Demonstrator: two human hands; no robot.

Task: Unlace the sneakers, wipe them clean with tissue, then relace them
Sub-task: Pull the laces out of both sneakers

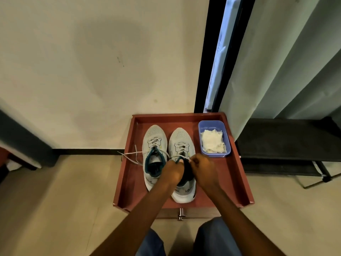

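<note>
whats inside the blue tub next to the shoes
Crumpled white tissue fills most of the blue tub. Whatever may lie beneath the tissue is covered and cannot be seen.

On the red tray (238,174), bare floor lies open right of the right sneaker (181,145) below the blue tissue tub (214,138), while the left sneaker (154,143) and its loose laces (129,156) crowd the left side.

Near the frame's center, the left hand (172,172) and right hand (203,171) cover the right sneaker (181,145) at its opening, hiding the lace ends and the fingertips' grip. At the lower edge, both forearms and 2 knees (217,239) are cut off.
</note>
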